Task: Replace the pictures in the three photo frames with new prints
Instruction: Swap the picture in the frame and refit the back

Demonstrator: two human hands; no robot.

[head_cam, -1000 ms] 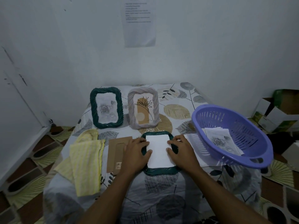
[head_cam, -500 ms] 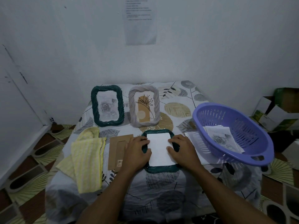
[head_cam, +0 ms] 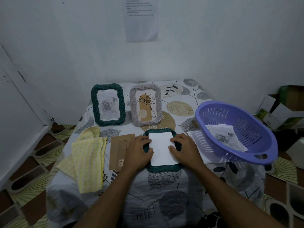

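Observation:
A dark green frame lies face down on the table in front of me, with a white print laid blank side up in its opening. My left hand rests on the frame's left edge, fingertips on the print. My right hand presses the print's right side. Behind them stand a dark green frame holding a grey rose picture and a pale ribbed frame holding a tan plant picture. A brown cardboard backing lies left of my left hand.
A purple basket at the right holds several rose prints, tilted over more paper sheets. A yellow cloth lies at the left. Cardboard boxes sit on the floor at far right. The wall stands close behind the table.
Both hands stay on the face-down frame and the print; the fingers have shifted only slightly. The camera has tipped a little.

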